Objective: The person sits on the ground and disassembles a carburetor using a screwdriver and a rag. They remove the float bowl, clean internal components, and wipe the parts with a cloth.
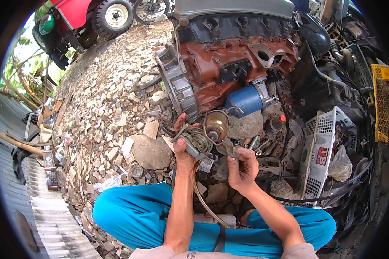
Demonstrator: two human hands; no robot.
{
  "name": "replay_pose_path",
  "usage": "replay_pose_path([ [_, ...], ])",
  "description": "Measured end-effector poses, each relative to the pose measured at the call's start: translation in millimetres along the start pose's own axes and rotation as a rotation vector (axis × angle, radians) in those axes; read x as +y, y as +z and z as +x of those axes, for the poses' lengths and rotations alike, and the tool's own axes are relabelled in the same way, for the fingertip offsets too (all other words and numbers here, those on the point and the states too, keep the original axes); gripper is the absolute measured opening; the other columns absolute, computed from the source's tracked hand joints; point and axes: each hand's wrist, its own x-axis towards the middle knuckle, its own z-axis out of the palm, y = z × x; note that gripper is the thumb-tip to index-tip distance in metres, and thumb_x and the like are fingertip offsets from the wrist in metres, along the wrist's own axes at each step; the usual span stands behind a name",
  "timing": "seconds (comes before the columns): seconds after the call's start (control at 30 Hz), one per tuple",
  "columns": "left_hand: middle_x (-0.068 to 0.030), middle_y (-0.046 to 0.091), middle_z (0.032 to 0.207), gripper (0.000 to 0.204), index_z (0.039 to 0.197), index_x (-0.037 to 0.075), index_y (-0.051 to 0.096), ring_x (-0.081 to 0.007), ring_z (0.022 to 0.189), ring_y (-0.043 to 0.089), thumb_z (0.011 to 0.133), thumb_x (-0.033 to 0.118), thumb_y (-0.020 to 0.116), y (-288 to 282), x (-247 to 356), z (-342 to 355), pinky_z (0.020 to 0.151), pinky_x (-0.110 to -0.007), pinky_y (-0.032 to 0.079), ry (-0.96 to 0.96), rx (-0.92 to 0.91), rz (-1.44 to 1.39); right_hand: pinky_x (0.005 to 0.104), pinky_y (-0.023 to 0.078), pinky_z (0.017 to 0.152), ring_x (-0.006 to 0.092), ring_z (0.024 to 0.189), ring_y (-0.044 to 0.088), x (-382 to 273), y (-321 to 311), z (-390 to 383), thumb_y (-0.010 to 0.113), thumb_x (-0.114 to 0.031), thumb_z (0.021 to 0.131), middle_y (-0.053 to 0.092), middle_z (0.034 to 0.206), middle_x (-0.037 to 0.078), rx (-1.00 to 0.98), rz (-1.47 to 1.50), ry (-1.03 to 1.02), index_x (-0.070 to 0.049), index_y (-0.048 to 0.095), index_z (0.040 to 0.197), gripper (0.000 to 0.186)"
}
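Observation:
My left hand (183, 153) grips a dull metal assembly (193, 142) with wires or thin lines and a hose attached, just below the engine's bell housing (177, 86). An amber translucent bowl (217, 126) sits against the assembly's right side; whether it is joined to it, I cannot tell. My right hand (242, 170) has fingers closed on a small grayish piece (229, 149), too unclear to name, beside the bowl. A pale hose (212, 211) hangs down between my forearms. A blue cylindrical filter (244, 102) is mounted low on the rust-red engine block (220, 56).
A white plastic crate (309, 168), yellow crate (381, 103), cables and parts crowd the right. Rubble (121, 108) covers the ground, with a red-capped bottle (276, 125) and tools near the engine. Corrugated sheets (52, 207) lie left; a red vehicle (78, 13) stands behind.

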Motion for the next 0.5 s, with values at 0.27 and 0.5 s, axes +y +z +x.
replay_pose_path([
  [0.27, -0.0111, 0.065, 0.102, 0.099, 0.141, 0.006, 0.042, -0.0232, 0.098, 0.066, 0.066, 0.059, 0.079, -7, -2, 2, 0.090, -0.038, 0.056, 0.051, -0.048, 0.068, 0.0422, 0.048, 0.067, 0.0361, 0.078, 0.058, -13, 10, 16, 0.069, -0.006, 0.081, 0.064, 0.098, 0.019, -0.393, -0.165, -0.099, 0.005, 0.051, 0.117, 0.041],
  [0.5, -0.0111, 0.065, 0.099, 0.107, 0.138, 0.001, 0.045, -0.0228, 0.098, 0.065, 0.059, 0.063, 0.083, 1, 11, -1, 0.092, -0.037, 0.051, 0.073, -0.154, 0.430, 0.0427, 0.052, 0.073, 0.0380, 0.087, 0.064, -30, 5, 30, 0.073, -0.020, 0.081, 0.064, 0.105, 0.020, -0.507, -0.191, 0.070, 0.002, 0.050, 0.124, 0.054],
])
